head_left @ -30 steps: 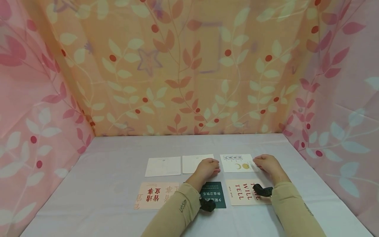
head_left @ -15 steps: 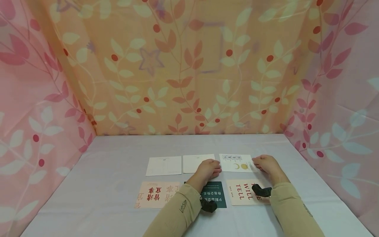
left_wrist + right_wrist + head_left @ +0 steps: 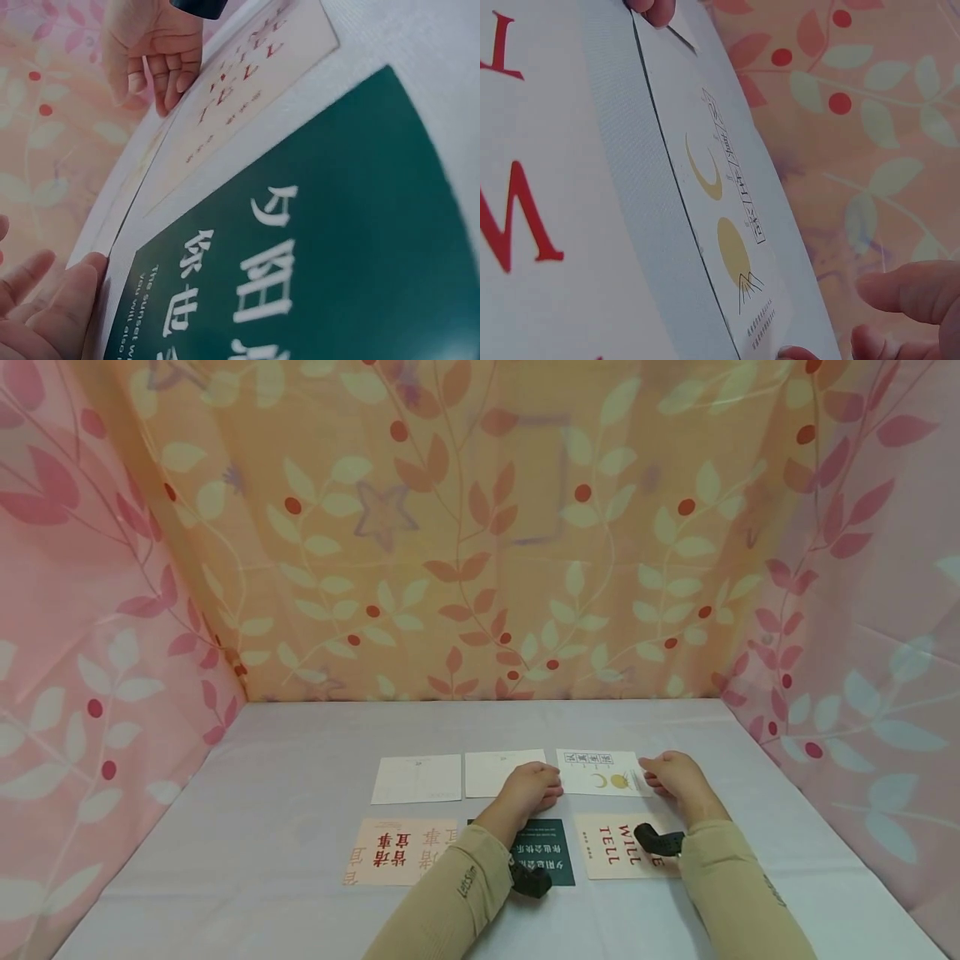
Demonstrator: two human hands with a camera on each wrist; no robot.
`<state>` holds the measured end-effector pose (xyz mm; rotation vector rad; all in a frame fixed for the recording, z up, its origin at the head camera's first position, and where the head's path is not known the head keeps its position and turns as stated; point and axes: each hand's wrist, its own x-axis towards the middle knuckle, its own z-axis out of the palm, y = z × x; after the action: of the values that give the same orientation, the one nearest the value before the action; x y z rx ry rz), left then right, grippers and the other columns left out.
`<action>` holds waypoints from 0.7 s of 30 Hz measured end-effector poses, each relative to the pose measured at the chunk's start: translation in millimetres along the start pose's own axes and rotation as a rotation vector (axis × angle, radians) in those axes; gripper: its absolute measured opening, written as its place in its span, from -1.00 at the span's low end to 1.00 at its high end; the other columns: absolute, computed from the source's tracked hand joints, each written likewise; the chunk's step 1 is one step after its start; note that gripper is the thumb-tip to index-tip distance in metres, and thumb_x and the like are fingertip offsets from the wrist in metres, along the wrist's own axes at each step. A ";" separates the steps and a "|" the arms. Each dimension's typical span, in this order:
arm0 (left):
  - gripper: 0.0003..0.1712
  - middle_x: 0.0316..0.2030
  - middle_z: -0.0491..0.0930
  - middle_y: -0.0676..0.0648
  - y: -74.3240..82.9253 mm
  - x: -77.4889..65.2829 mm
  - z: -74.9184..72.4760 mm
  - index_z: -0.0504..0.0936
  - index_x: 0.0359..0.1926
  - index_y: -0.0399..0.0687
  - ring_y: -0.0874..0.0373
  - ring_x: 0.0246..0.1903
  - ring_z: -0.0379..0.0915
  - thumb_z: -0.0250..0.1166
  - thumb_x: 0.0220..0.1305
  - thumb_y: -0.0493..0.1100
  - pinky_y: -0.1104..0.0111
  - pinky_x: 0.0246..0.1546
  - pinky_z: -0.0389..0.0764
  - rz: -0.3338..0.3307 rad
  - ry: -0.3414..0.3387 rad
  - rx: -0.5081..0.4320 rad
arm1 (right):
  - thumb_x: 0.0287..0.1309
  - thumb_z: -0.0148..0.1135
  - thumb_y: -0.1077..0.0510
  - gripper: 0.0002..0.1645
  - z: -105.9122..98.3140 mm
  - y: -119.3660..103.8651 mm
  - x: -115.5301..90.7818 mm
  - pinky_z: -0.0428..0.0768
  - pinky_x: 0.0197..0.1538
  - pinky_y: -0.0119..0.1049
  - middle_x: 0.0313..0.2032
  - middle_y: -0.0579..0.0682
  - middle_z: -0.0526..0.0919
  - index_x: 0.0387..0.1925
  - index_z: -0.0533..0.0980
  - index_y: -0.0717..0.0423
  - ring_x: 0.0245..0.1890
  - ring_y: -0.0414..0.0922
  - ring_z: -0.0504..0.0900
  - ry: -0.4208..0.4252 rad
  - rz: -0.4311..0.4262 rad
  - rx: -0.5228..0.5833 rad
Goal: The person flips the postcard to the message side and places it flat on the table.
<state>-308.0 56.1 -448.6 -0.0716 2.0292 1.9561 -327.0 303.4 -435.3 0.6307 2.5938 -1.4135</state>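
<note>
A white cloth covers the bench (image 3: 285, 802), smooth but for faint creases. Behind it hangs an orange curtain (image 3: 480, 560) with pale leaves, coral leaves and red dots; pink leafy curtains (image 3: 82, 635) close both sides.

Six cards lie flat in two rows of three. In the far row, two white cards (image 3: 416, 781) each bear a tiny mark, too small to read. Beside them at the right lies the sun-and-moon card (image 3: 592, 781), with a row of boxed Chinese characters above a yellow crescent and disc. The left hand (image 3: 527, 787) has relaxed fingers at its left edge; the right hand (image 3: 677, 781) has loose fingers, gripping nothing, at its right edge.

In the near row, a peach card (image 3: 393, 852) carries large red Chinese characters. The green card (image 3: 360, 210) has white ones, plus English beginning "The sunset" and "you will also". The cream card (image 3: 611, 852) reads "TELL" and "WILL" in red; a sleeve and wrist strap (image 3: 660, 841) partly cover the third word.
</note>
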 end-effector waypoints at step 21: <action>-0.66 -0.25 0.61 -0.17 4.4 5.3 1.3 0.47 0.04 -0.23 0.07 -0.31 0.59 0.08 0.27 -0.18 0.31 -0.25 0.60 -0.029 -0.074 -0.127 | 0.20 0.08 0.02 -0.68 0.0 1.7 -1.2 0.50 -0.38 -0.38 -0.24 0.15 0.56 -0.28 0.36 0.25 -0.38 -0.14 0.51 0.001 -0.035 0.000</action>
<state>-313.9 58.6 -445.8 -0.0561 1.8470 2.0372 -325.2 303.9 -436.2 0.5892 2.6182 -1.4234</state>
